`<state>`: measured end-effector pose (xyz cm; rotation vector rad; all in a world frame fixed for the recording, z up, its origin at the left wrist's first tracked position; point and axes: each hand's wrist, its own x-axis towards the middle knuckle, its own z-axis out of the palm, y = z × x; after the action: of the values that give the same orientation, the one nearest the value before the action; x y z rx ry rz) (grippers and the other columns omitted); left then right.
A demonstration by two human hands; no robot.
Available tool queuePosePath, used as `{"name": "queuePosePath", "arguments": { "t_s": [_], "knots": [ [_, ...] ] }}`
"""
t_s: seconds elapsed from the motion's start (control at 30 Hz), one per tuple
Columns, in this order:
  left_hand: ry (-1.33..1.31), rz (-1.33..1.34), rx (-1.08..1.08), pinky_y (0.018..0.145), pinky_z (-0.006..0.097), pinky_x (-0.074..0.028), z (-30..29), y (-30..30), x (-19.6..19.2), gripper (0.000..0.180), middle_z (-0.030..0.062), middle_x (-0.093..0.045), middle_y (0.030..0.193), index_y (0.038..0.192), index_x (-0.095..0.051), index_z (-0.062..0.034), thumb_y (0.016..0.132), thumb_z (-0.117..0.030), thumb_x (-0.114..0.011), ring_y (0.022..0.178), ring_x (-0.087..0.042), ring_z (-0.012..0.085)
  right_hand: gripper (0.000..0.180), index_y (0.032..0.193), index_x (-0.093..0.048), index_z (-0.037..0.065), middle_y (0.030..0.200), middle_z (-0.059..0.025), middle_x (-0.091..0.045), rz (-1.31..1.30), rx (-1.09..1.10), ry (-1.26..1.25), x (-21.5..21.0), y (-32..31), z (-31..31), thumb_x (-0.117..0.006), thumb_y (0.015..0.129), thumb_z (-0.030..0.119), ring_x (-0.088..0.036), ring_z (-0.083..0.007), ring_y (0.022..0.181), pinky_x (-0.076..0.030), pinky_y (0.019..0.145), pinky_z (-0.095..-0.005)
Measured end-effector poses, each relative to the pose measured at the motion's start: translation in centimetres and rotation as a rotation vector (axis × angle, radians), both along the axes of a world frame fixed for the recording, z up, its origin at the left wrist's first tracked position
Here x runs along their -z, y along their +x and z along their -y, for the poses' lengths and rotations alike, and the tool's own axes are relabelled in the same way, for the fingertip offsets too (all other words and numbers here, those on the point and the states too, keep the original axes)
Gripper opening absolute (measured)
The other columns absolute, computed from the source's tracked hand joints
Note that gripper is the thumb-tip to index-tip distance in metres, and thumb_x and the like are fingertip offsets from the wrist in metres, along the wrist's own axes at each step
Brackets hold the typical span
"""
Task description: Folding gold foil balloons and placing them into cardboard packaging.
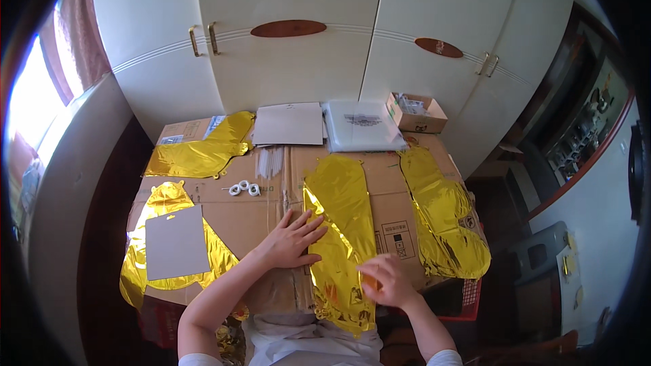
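A flat, uninflated gold foil balloon [342, 224] lies lengthwise on the cardboard-covered table [271, 203] in front of me. My left hand [293, 238] rests palm down, fingers spread, on the cardboard with its fingertips touching the balloon's left edge. My right hand [385, 279] pinches the balloon's lower right edge near the table's front. The balloon's lower end hangs over the front edge toward my lap.
More flat gold foil balloons lie at the right [444, 220], back left [200, 152] and front left [146, 257], the last under a grey card [175, 242]. White ribbon rolls [244, 188], a grey sheet [288, 124], clear plastic bags [361, 125] and a small open box [416, 113] sit farther back.
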<state>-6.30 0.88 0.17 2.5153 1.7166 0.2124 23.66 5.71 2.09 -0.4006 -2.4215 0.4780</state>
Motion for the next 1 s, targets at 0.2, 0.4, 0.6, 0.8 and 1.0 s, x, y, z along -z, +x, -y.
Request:
{"name": "queuePosePath", "arguments": {
  "t_s": [0.2, 0.4, 0.6, 0.8, 1.0],
  "knots": [
    [0.032, 0.011, 0.01, 0.116, 0.059, -0.015, -0.2, -0.6, 0.3, 0.074, 0.0105, -0.035, 0.154, 0.147, -0.039, -0.0139, 0.09, -0.059, -0.052, 0.145, -0.025, 0.0341, 0.051, 0.121, -0.061, 0.023, 0.117, 0.0047, -0.057, 0.203, -0.116, 0.197, 1.1, 3.3, 7.2, -0.075, 0.076, 0.041, -0.052, -0.0142, 0.107, -0.04, 0.09, -0.0361],
    [0.034, 0.017, 0.012, 0.116, 0.059, -0.015, -0.2, -0.6, -0.2, 0.074, 0.0105, -0.036, 0.153, 0.147, -0.04, -0.0144, 0.089, -0.059, -0.053, 0.145, -0.026, 0.0336, 0.032, 0.119, -0.063, 0.022, 0.121, 0.0067, -0.058, 0.239, -0.045, 0.39, 3.3, 3.5, 9.5, -0.061, 0.087, 0.024, -0.051, -0.0114, 0.111, -0.042, 0.089, -0.0318],
    [-0.009, 0.001, 0.013, 0.116, 0.059, -0.014, -0.3, -0.7, 0.1, 0.077, 0.0083, -0.032, 0.156, 0.15, -0.035, -0.0174, 0.088, -0.059, -0.055, 0.146, -0.022, 0.0347, 0.018, 0.104, -0.067, 0.015, 0.107, 0.003, -0.064, 0.16, -0.034, 0.43, 4.3, 4.0, 8.7, -0.062, 0.087, 0.019, -0.059, -0.012, 0.105, -0.047, 0.087, -0.03],
    [0.01, -0.017, 0.028, 0.116, 0.06, -0.014, -0.3, -0.8, 0.2, 0.077, 0.0062, -0.032, 0.156, 0.151, -0.034, -0.0178, 0.089, -0.061, -0.052, 0.146, -0.022, 0.0347, 0.016, 0.101, -0.068, 0.014, 0.105, 0.0033, -0.066, 0.133, -0.025, 0.463, 4.3, 4.8, 8.1, -0.063, 0.086, 0.018, -0.061, -0.0116, 0.103, -0.048, 0.085, -0.0291],
    [0.04, -0.034, 0.035, 0.116, 0.06, -0.013, -0.1, -0.7, 0.0, 0.075, 0.0069, -0.035, 0.154, 0.149, -0.037, -0.0171, 0.09, -0.062, -0.048, 0.146, -0.024, 0.0349, 0.015, 0.098, -0.069, 0.016, 0.103, 0.0044, -0.066, 0.121, 0.007, 0.487, 3.8, 5.4, 7.4, -0.063, 0.085, 0.016, -0.062, -0.0107, 0.1, -0.048, 0.084, -0.0297]
  ]
}}
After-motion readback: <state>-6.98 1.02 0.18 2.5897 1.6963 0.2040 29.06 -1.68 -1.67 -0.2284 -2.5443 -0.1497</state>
